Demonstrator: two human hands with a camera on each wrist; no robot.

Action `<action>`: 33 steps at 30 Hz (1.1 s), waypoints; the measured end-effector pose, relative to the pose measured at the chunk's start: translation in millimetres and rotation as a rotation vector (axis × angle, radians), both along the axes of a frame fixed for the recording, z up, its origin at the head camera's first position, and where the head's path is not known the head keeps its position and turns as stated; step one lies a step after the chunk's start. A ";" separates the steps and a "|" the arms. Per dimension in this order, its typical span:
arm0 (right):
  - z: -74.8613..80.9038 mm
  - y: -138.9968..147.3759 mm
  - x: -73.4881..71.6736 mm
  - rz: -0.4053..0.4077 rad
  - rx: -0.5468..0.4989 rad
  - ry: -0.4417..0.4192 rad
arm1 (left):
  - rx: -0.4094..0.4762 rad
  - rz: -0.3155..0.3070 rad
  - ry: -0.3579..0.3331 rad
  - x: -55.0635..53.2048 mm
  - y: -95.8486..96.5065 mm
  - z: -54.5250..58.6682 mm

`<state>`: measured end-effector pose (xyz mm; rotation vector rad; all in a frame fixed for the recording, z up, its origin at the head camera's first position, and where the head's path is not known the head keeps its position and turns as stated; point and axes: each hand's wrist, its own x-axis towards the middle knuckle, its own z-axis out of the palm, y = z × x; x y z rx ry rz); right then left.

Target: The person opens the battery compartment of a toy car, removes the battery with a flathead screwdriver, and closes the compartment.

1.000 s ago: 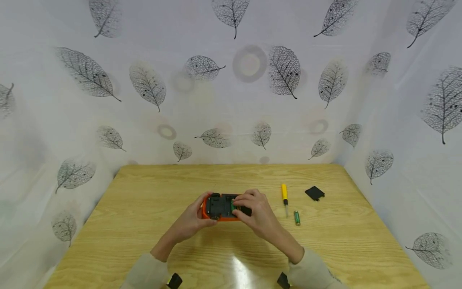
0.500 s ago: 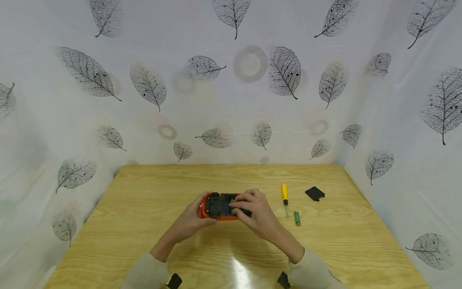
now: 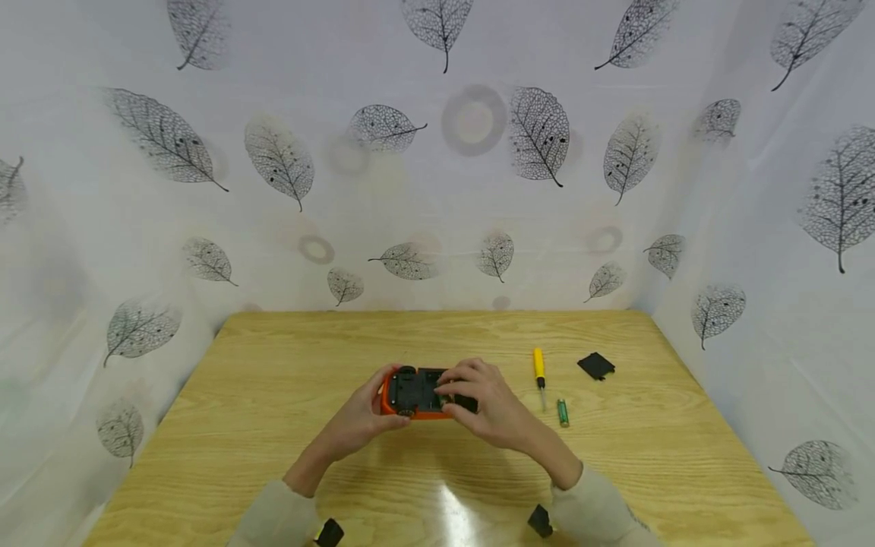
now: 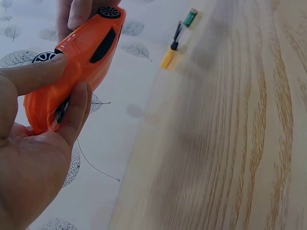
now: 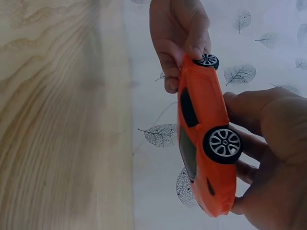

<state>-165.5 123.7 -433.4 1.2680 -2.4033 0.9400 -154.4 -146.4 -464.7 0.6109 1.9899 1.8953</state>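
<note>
An orange toy car (image 3: pixel 427 415) is held upside down above the table, its black underside (image 3: pixel 410 389) facing up in the head view. My left hand (image 3: pixel 362 416) grips one end, thumb along the near side and fingers on the far side. My right hand (image 3: pixel 494 403) curls over the open battery compartment at the other end, fingertips and thumb around a green battery (image 3: pixel 446 398) mostly hidden beneath them. In the right wrist view the car's wheel (image 5: pixel 224 144) and side show, with my right fingers (image 5: pixel 254 146) behind at the underside.
On the wooden table (image 3: pixel 273 380), right of the hands, lie a yellow screwdriver (image 3: pixel 539 367), a loose green battery (image 3: pixel 563 412) and a black battery cover (image 3: pixel 597 366). A leaf-patterned white curtain (image 3: pixel 437 205) stands behind the table and along both sides.
My right fingers have shifted slightly over the compartment, and less of the green battery shows. My left hand keeps its grip on the toy car, which stays nearly in place.
</note>
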 end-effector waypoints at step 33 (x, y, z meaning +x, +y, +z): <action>-15.2 0.0 -20.5 -0.009 -0.181 0.164 | 0.006 -0.032 0.009 7.2 6.1 3.3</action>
